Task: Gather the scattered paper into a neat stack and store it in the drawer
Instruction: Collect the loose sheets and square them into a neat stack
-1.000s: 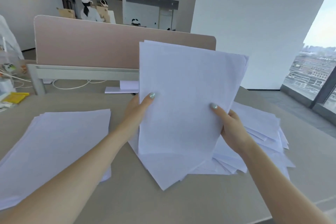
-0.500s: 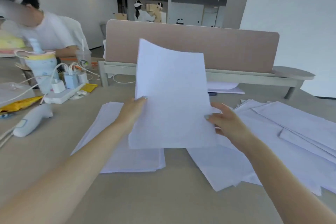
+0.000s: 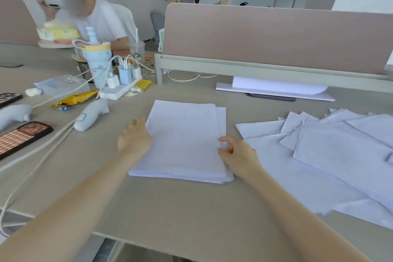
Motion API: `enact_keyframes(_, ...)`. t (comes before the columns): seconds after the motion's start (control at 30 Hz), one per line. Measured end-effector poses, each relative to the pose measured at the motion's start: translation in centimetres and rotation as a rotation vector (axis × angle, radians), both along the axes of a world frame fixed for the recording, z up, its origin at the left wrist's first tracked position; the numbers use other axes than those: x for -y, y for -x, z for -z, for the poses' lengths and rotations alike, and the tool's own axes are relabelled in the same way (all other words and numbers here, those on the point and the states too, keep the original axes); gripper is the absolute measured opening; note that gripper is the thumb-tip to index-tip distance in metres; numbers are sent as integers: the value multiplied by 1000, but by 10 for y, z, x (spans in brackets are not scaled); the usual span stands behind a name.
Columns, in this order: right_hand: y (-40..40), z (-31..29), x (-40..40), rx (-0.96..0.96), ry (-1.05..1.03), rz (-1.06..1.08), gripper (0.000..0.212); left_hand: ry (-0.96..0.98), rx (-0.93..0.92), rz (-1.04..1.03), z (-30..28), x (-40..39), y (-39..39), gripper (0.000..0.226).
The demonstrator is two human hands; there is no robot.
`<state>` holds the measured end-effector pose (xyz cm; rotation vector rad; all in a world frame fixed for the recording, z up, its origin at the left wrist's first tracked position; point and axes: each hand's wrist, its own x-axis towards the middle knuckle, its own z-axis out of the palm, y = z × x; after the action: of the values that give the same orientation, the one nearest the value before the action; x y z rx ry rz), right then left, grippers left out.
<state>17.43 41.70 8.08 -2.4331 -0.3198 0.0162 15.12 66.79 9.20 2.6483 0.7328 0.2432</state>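
paper stack (image 3: 185, 140) flat on desk (image 3: 170, 208), centre | left hand (image 3: 134, 138) relaxed, touching its left edge | right hand (image 3: 238, 155) loosely curled against its right edge, gripping nothing | scattered sheets (image 3: 331, 155) right

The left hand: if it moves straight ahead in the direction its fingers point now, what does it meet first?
Probably nothing on the desk near it: the left hand points along the neat stack's left edge, toward the divider's post. Depth is unclear.

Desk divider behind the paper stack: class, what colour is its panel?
The divider panel is dusty pink, seen in the head view.
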Motion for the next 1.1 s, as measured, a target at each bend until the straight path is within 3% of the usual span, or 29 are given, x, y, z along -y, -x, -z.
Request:
enact_keyframes(0.07, 0, -5, 8, 41, 16, 13, 31, -160, 10, 11, -2, 7, -2, 55)
enact_keyframes(0.13, 0, -6, 20, 87, 5, 48, 28, -185, 73, 97, -7, 25, -8, 55)
enact_keyframes(0.2, -1, -6, 36, 117, -16, 105, 27, -115, 136, 240, -12, 53, -18, 53)
enact_keyframes(0.33, 0, -1, 83, 100, 18, 231, 30, 235, 99, 568, -18, 127, -33, 47)
enact_keyframes(0.47, 12, 7, 137, 99, 46, 363, 35, 243, -102, 771, -5, 193, -45, 52)
enact_keyframes(0.57, 13, 2, 167, 50, 254, 421, 51, 162, -214, 786, -2, 222, -69, 50)
enact_keyframes(0.67, 12, -4, 191, -155, 495, 393, 83, 91, -215, 762, -5, 233, -84, 43)
enact_keyframes(0.73, 12, -6, 213, -275, 530, 415, 93, 71, -216, 750, -7, 243, -89, 40)
enact_keyframes(0.83, 11, -2, 240, -329, 506, 450, 96, 112, -246, 723, -9, 257, -96, 39)
enact_keyframes(1.0, 10, 10, 247, -210, 468, 533, 90, 319, -270, 678, -13, 273, -110, 40)
enact_keyframes(1.1, 11, 8, 243, -123, 486, 545, 78, 452, -257, 644, -20, 276, -119, 15)
